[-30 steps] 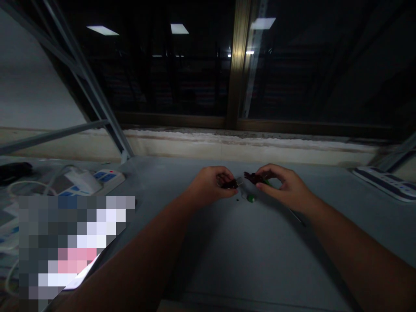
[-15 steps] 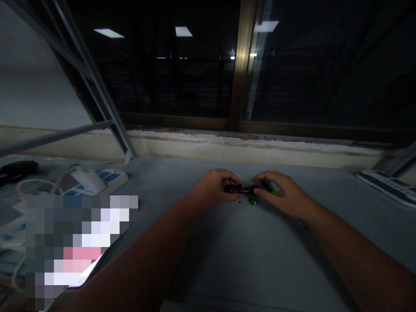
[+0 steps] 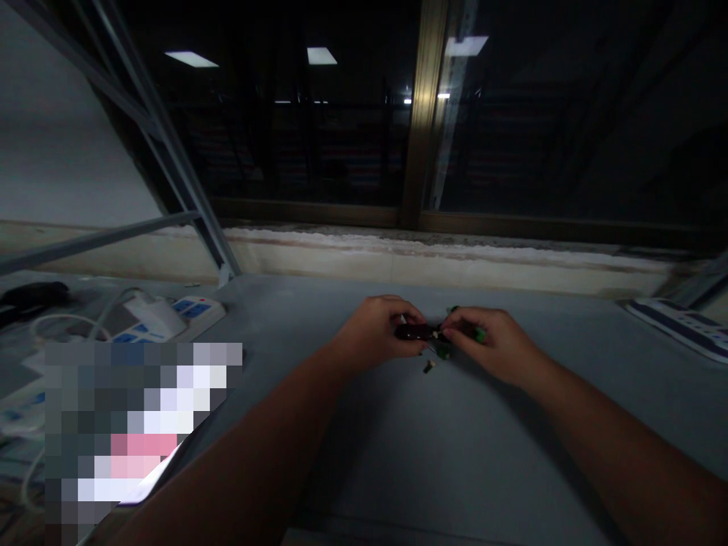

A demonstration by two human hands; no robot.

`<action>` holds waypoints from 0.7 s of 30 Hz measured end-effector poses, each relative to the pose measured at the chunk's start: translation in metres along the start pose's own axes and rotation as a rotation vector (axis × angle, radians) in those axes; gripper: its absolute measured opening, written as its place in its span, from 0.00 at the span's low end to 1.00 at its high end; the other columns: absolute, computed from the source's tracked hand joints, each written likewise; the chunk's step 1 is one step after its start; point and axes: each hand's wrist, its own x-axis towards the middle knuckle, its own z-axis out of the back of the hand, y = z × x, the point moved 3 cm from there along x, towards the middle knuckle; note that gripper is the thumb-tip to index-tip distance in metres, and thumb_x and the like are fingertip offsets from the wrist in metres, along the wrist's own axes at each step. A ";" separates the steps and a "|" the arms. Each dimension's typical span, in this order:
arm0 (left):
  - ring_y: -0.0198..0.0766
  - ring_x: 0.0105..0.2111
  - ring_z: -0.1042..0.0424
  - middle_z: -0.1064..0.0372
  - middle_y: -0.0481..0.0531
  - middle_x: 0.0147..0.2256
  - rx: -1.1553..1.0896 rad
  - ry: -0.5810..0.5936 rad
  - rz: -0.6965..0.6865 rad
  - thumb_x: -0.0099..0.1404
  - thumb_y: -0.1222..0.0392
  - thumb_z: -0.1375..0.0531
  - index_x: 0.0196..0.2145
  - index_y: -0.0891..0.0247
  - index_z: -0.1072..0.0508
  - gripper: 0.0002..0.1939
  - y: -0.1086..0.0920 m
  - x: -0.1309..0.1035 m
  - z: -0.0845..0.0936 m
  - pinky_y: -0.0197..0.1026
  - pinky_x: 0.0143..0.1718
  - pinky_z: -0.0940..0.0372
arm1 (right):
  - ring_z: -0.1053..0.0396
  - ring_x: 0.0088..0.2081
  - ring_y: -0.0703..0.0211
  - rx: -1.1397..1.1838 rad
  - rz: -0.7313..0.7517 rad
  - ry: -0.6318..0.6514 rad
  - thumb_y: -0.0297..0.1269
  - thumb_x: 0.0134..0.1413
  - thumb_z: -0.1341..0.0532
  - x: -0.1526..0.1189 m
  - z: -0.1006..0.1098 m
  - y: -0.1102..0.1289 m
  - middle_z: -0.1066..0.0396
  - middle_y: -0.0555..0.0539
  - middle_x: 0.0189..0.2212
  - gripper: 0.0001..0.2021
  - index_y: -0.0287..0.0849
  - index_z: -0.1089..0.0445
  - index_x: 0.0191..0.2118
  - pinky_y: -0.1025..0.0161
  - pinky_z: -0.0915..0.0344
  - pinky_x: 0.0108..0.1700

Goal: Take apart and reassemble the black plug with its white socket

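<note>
Over the grey tabletop [image 3: 387, 432], my left hand [image 3: 372, 326] is closed around a dark, glossy, elongated object [image 3: 413, 332] whose kind I cannot make out. My right hand [image 3: 486, 334] faces it with thumb and fingers pinched at the object's right end, on a small pale and dark part [image 3: 437, 334]. A bit of bright green [image 3: 481, 334] shows beneath the right fingers. Just below the hands lie a dark green piece [image 3: 443, 352] and a small dark piece with a pale end [image 3: 428, 367]. The dim light hides finer detail.
White power strips [image 3: 196, 307] with a plug and cables lie at the left, behind a pixelated bright screen [image 3: 153, 478]. A white and dark device [image 3: 676, 326] rests at the far right. Beyond the table are a low wall ledge [image 3: 341, 262], a metal frame [image 3: 171, 152] and a dark window.
My right hand has shifted slightly, its fingers closing nearer the dark object. A small piece with a pale end now lies below the hands. My left hand has barely moved.
</note>
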 end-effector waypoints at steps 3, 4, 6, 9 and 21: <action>0.40 0.35 0.25 0.20 0.52 0.35 0.010 -0.009 0.024 0.53 0.59 0.28 0.38 0.61 0.18 0.13 0.002 0.000 0.000 0.41 0.39 0.35 | 0.28 0.36 0.56 -0.039 0.041 -0.035 0.38 0.63 0.37 0.000 0.004 0.001 0.24 0.48 0.34 0.07 0.44 0.22 0.40 0.60 0.35 0.39; 0.40 0.35 0.25 0.20 0.51 0.35 0.011 -0.017 0.035 0.53 0.59 0.29 0.38 0.61 0.18 0.13 0.002 0.000 0.000 0.40 0.38 0.35 | 0.28 0.37 0.56 -0.052 0.051 -0.059 0.39 0.62 0.37 0.001 0.005 0.001 0.24 0.47 0.36 0.07 0.45 0.22 0.41 0.60 0.35 0.40; 0.39 0.34 0.26 0.20 0.51 0.35 0.012 -0.034 0.062 0.53 0.59 0.29 0.38 0.61 0.18 0.13 0.003 0.001 0.002 0.40 0.37 0.35 | 0.29 0.38 0.55 -0.079 0.053 -0.117 0.41 0.62 0.36 0.001 0.009 -0.001 0.24 0.46 0.37 0.10 0.45 0.22 0.46 0.58 0.35 0.42; 0.39 0.35 0.26 0.20 0.50 0.35 0.023 -0.059 0.114 0.53 0.58 0.29 0.38 0.60 0.18 0.13 0.005 0.001 0.008 0.39 0.38 0.35 | 0.30 0.35 0.55 -0.119 0.013 -0.193 0.41 0.63 0.38 0.001 0.015 -0.008 0.24 0.46 0.36 0.10 0.44 0.22 0.44 0.58 0.36 0.39; 0.38 0.31 0.27 0.25 0.50 0.31 0.113 -0.330 0.447 0.63 0.44 0.32 0.35 0.64 0.22 0.17 0.064 -0.005 0.049 0.41 0.34 0.32 | 0.32 0.28 0.58 -0.153 -0.152 -0.273 0.44 0.61 0.39 0.002 0.026 -0.052 0.25 0.47 0.28 0.12 0.41 0.22 0.37 0.61 0.37 0.32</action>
